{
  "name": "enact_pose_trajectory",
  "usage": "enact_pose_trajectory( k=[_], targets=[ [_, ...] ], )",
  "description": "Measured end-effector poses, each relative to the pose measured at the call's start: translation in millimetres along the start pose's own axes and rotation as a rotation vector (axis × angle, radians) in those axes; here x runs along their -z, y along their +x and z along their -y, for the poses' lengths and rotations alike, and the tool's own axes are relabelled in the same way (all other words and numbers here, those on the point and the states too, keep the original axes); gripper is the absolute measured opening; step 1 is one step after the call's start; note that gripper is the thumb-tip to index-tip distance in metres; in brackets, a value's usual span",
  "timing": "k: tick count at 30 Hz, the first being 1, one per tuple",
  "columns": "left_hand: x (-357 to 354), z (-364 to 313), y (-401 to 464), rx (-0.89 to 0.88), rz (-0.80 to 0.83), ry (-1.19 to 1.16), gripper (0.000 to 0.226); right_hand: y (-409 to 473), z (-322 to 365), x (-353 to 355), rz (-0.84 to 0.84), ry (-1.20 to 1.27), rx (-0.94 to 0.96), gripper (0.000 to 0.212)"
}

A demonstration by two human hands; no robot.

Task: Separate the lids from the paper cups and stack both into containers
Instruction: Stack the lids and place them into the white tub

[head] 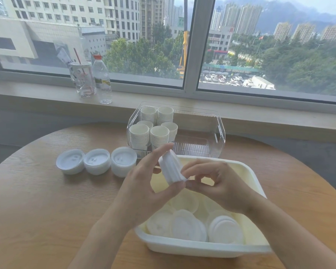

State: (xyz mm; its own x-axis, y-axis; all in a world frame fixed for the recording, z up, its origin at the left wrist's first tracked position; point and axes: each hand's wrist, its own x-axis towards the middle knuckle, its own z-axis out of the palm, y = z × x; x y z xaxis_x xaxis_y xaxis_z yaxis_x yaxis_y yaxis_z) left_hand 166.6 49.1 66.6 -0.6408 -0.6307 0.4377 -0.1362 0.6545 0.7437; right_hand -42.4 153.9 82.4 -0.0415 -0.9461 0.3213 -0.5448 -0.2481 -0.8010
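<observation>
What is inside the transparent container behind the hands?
The transparent container holds six stacks of white paper cups, all in its left part. Its right part shows only the ribbed floor. The left hand hides the front edge.

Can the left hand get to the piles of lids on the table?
Probably yes. The three lid stacks sit in the open just left of the left hand, nothing between, but its fingers would first have to release the lidded cup.
</observation>
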Motion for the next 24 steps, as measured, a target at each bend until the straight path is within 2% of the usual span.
enact_pose_trajectory(
  k=[4, 8, 15, 19, 24],
  targets=[
    [1.3, -1.5, -0.2, -0.025, 0.014, 0.007, 0.071, -0.3, 0.0, 3.0, 0.056, 0.013, -0.037, 0.011],
    [2.9, -2.8, -2.2, -0.064, 0.039, 0.02, 0.075, -1.0, 5.5, 6.5, 0.017, 0.099, -0.081, 0.017],
    [3.2, -2.7, -3.5, -0.107, 0.09, 0.06, 0.077, -4.3, 12.1, 1.4, -0.004, 0.161, -0.121, 0.058],
    [5.0, -4.4, -6.0, -0.1, 0.076, 0.062, 0.081, -6.5, 15.3, 3.6, -0.014, 0.061, -0.167, 0.061],
    [7.7, -9.5, -5.3, -0.035, 0.086, 0.062, 0.083, -7.1, 19.6, 10.3, -0.036, 0.224, -0.147, 0.074]
  ],
)
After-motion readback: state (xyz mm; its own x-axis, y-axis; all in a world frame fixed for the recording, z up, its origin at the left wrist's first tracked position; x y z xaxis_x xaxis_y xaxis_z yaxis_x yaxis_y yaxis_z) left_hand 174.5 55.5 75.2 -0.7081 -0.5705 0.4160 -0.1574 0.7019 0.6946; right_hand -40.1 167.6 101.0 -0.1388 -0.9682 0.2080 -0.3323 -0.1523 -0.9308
